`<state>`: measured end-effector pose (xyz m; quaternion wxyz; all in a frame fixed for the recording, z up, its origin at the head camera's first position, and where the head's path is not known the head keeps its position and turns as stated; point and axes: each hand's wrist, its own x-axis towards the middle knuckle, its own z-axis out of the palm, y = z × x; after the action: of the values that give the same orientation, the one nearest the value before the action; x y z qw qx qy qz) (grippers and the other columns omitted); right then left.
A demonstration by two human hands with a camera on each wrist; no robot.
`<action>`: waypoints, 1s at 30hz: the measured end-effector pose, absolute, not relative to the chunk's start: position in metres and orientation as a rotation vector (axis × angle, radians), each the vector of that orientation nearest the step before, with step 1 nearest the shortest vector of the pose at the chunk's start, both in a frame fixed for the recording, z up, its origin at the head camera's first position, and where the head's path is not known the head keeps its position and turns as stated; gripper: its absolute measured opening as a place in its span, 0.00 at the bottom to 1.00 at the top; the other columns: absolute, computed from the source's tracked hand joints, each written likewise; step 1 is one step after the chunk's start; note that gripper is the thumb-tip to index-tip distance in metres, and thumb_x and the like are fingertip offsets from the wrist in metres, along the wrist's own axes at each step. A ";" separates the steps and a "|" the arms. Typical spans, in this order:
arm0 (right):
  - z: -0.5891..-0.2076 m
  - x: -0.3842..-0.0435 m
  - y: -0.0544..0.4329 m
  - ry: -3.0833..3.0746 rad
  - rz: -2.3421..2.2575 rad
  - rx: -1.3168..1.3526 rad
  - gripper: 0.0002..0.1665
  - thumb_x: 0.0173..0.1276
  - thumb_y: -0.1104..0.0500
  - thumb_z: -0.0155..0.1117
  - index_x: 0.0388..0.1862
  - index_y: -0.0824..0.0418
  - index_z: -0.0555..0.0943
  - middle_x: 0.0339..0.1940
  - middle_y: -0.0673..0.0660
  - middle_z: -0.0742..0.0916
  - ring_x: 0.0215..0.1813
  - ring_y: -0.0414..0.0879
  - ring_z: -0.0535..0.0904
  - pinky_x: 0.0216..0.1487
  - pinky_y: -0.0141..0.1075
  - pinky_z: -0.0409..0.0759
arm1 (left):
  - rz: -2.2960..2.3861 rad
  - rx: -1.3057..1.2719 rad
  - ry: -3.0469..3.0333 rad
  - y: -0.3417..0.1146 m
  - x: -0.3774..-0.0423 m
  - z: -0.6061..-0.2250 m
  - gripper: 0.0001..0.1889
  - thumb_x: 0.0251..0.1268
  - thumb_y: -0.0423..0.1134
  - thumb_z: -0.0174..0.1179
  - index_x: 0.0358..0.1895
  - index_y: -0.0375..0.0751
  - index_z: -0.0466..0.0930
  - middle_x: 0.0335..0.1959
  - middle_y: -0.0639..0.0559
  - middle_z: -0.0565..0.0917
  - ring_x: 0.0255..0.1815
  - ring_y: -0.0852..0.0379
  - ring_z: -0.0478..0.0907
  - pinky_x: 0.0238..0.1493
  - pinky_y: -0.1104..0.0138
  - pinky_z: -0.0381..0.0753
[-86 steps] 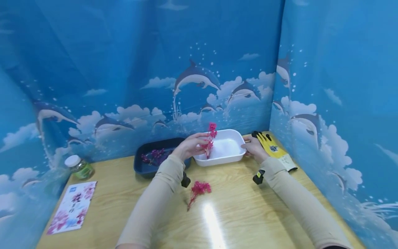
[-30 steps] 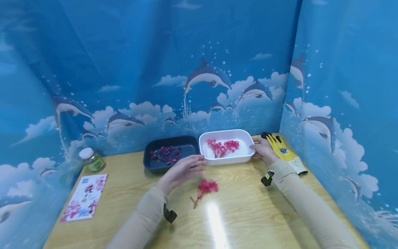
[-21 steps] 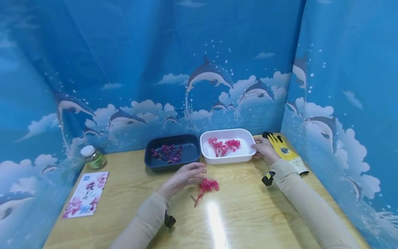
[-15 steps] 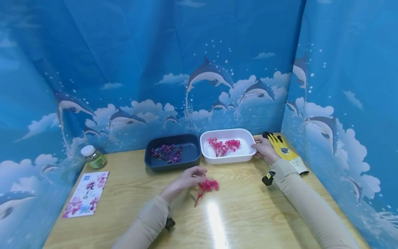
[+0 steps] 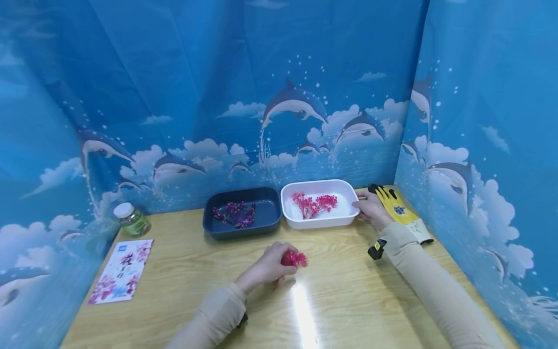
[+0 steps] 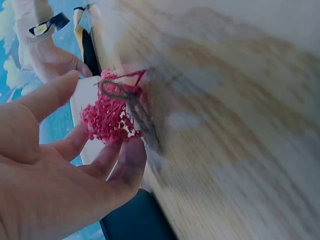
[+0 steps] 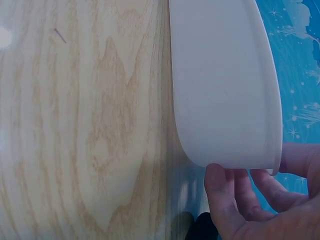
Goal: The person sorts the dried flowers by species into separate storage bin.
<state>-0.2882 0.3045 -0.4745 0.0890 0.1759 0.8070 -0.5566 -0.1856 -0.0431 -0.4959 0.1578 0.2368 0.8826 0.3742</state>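
My left hand [image 5: 271, 264] is low over the table, its fingers and thumb curled round a sprig of pink dried flowers [image 5: 296, 259]. In the left wrist view the pink flower head [image 6: 107, 117] sits between thumb and fingers, its thin stems against the wood. At the back, my right hand [image 5: 370, 208] grips the right end of a white rectangular dish [image 5: 320, 224]; the right wrist view has the thumb over the rim and fingertips [image 7: 216, 175] against the end wall. More pink sprigs [image 5: 314, 206] lie inside this dish.
Left of the white dish stands a dark blue dish [image 5: 244, 233] with purple sprigs [image 5: 235, 214]. Yellow-black gloves [image 5: 398, 208] lie right of my right hand. A white-lidded jar [image 5: 132, 220] and a floral packet [image 5: 122, 271] are at the table's left. Printed curtains hang behind.
My left hand let its pink sprig go in the white dish, drew back, then came down to the sprig on the table and curled round it. My right hand has stayed at the dish.
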 end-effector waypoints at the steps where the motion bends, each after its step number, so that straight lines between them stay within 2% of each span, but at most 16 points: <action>1: -0.475 -0.288 0.305 2.400 -1.654 0.528 0.33 0.82 0.62 0.54 0.82 0.65 0.63 0.76 0.68 0.75 0.56 0.51 0.83 0.50 0.35 0.88 | 1.040 0.679 2.542 -0.042 -0.184 -0.497 0.24 0.61 0.37 0.74 0.61 0.42 0.81 0.55 0.41 0.80 0.58 0.44 0.74 0.65 0.47 0.79; 8: -0.475 -0.288 0.305 2.402 -1.651 0.516 0.33 0.82 0.62 0.53 0.82 0.65 0.62 0.76 0.69 0.75 0.59 0.53 0.82 0.50 0.35 0.87 | 0.807 0.691 2.676 -0.037 -0.169 -0.497 0.27 0.62 0.37 0.72 0.65 0.49 0.79 0.60 0.44 0.78 0.60 0.45 0.72 0.63 0.47 0.83; 12: -0.475 -0.288 0.304 2.394 -1.661 0.514 0.33 0.82 0.62 0.53 0.82 0.65 0.62 0.76 0.69 0.75 0.59 0.53 0.82 0.51 0.35 0.88 | 0.619 0.749 2.818 -0.033 -0.161 -0.498 0.28 0.60 0.34 0.71 0.65 0.50 0.78 0.58 0.44 0.78 0.55 0.45 0.73 0.49 0.55 0.86; 16: -0.475 -0.289 0.305 2.395 -1.664 0.514 0.33 0.82 0.62 0.53 0.82 0.65 0.62 0.76 0.69 0.75 0.59 0.53 0.83 0.50 0.35 0.88 | 0.525 0.741 2.896 -0.031 -0.157 -0.501 0.32 0.57 0.34 0.71 0.67 0.50 0.76 0.57 0.45 0.77 0.50 0.46 0.73 0.36 0.61 0.80; 20: -0.475 -0.290 0.305 2.397 -1.662 0.526 0.33 0.82 0.62 0.54 0.82 0.65 0.63 0.75 0.69 0.75 0.55 0.51 0.83 0.48 0.34 0.87 | 0.480 0.721 2.957 -0.028 -0.154 -0.503 0.30 0.58 0.34 0.71 0.66 0.49 0.76 0.57 0.44 0.78 0.49 0.45 0.75 0.33 0.61 0.81; 26: -0.475 -0.291 0.305 2.408 -1.649 0.542 0.34 0.81 0.63 0.54 0.82 0.67 0.62 0.72 0.70 0.77 0.44 0.44 0.85 0.44 0.33 0.88 | 0.345 0.732 3.075 -0.025 -0.150 -0.504 0.22 0.61 0.29 0.66 0.59 0.47 0.78 0.51 0.42 0.78 0.43 0.43 0.75 0.27 0.63 0.80; 30: -0.475 -0.292 0.304 2.412 -1.640 0.570 0.33 0.81 0.63 0.54 0.82 0.66 0.63 0.72 0.70 0.78 0.44 0.44 0.84 0.45 0.34 0.88 | 0.288 0.711 3.088 -0.024 -0.147 -0.502 0.23 0.62 0.25 0.62 0.59 0.46 0.77 0.49 0.41 0.77 0.40 0.44 0.75 0.22 0.63 0.78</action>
<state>-0.2917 0.3038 -0.4747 0.0850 0.1911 0.8087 -0.5498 -0.1469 -0.0241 -0.5021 -0.0202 0.2234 0.9703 0.0905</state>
